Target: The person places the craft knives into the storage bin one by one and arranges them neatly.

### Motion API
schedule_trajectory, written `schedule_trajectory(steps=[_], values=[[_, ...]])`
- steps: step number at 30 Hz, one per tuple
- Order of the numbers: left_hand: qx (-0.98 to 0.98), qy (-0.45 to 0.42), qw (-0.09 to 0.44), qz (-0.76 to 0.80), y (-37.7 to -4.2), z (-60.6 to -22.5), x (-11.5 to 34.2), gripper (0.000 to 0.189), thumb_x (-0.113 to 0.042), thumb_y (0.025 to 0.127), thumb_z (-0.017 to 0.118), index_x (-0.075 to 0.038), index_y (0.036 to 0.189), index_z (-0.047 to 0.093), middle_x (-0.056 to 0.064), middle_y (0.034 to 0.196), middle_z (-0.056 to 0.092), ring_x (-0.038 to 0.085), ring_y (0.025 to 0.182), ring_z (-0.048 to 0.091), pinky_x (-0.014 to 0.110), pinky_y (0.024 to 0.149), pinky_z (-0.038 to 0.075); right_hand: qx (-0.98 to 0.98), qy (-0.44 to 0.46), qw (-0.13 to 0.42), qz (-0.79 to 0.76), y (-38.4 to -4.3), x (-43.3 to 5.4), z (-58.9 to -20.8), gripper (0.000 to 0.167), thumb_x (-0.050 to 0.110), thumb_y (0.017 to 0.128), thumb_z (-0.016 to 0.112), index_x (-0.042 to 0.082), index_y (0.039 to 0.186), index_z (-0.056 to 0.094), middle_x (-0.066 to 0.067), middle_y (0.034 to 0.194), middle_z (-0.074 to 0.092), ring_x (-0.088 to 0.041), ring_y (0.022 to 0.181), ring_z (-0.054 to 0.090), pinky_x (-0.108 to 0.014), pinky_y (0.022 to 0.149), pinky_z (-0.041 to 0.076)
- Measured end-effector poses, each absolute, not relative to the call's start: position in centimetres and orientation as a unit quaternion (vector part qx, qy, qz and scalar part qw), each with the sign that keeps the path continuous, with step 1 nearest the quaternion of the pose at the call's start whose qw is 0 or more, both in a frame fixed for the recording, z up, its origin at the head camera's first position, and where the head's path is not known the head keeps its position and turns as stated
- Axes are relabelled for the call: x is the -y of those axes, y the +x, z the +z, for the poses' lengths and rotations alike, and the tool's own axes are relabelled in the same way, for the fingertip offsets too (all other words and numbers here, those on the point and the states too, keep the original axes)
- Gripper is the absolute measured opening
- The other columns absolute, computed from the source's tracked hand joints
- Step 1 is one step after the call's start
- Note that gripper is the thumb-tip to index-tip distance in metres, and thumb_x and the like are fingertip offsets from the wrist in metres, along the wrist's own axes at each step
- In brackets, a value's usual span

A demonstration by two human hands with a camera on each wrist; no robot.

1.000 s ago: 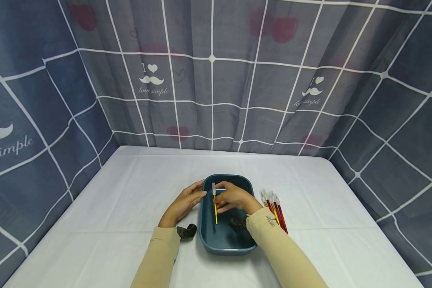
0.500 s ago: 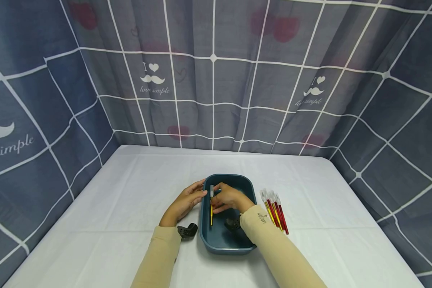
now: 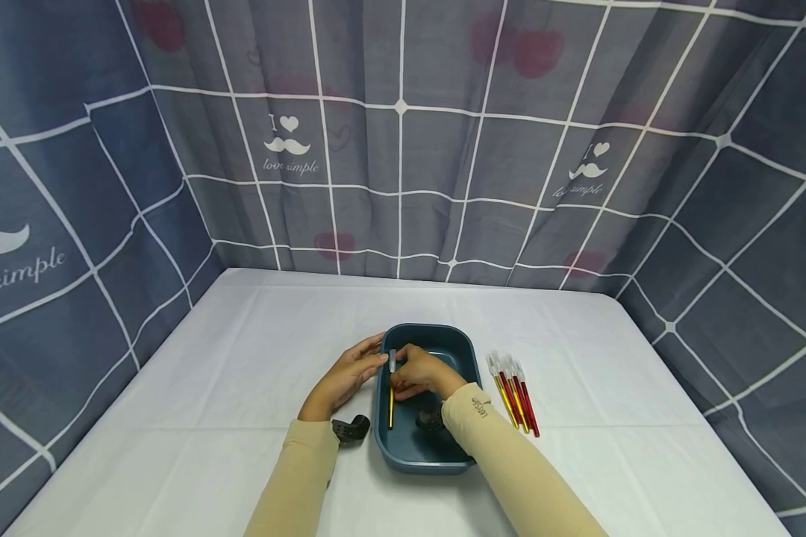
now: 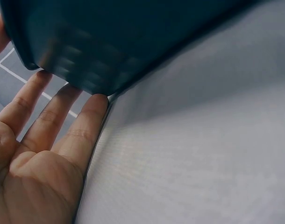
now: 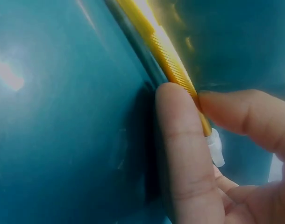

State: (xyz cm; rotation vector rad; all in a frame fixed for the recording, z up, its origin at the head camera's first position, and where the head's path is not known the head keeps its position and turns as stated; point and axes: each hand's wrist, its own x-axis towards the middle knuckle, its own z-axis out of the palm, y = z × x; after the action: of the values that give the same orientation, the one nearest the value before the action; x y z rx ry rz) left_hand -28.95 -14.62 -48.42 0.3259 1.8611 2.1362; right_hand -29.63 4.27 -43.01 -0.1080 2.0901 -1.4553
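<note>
My right hand reaches into a dark teal plastic bin and pinches a slim yellow craft knife between thumb and finger. In the right wrist view, the craft knife has a knurled grip and a clear cap, and lies along the bin's inner wall. My left hand rests against the bin's left outer side. The left wrist view shows its extended fingers touching the wall low down, with the thumb partly cut off by the frame.
Several red and yellow craft knives with clear caps lie side by side on the white tablecloth, right of the bin. Grey checked curtains enclose the table at the back and sides.
My right hand has moved left and slightly down inside the bin, bringing the craft knife to the left wall and nearly parallel to it. My left hand keeps its place.
</note>
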Motion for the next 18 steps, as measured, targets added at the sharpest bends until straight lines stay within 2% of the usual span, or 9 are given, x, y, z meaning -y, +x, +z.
schedule_trajectory(steps=[9, 18], values=[[-0.644, 0.120, 0.144, 0.742, -28.97, -48.44, 14.58, 0.067, -0.011, 0.110, 0.058, 0.002, 0.169, 0.028, 0.028, 0.170, 0.033, 0.040, 0.158, 0.034, 0.048, 0.128, 0.032, -0.782, -0.032, 0.295, -0.547, -29.93, -4.50, -43.37, 0.056, -0.010, 0.095, 0.072, -0.008, 0.144, 0.044, -0.015, 0.090, 0.065, -0.020, 0.074, 0.067, -0.036, 0.075, 0.067], [-0.648, 0.118, 0.142, 0.739, -28.96, -48.61, 14.64, 0.067, -0.012, 0.110, 0.058, 0.002, 0.169, 0.028, 0.028, 0.170, 0.033, 0.040, 0.158, 0.033, 0.051, 0.130, 0.029, -0.772, -0.025, 0.300, -0.560, -29.71, -4.59, -43.19, 0.058, -0.012, 0.093, 0.070, -0.007, 0.144, 0.043, -0.014, 0.085, 0.066, -0.019, 0.069, 0.068, -0.032, 0.069, 0.067]])
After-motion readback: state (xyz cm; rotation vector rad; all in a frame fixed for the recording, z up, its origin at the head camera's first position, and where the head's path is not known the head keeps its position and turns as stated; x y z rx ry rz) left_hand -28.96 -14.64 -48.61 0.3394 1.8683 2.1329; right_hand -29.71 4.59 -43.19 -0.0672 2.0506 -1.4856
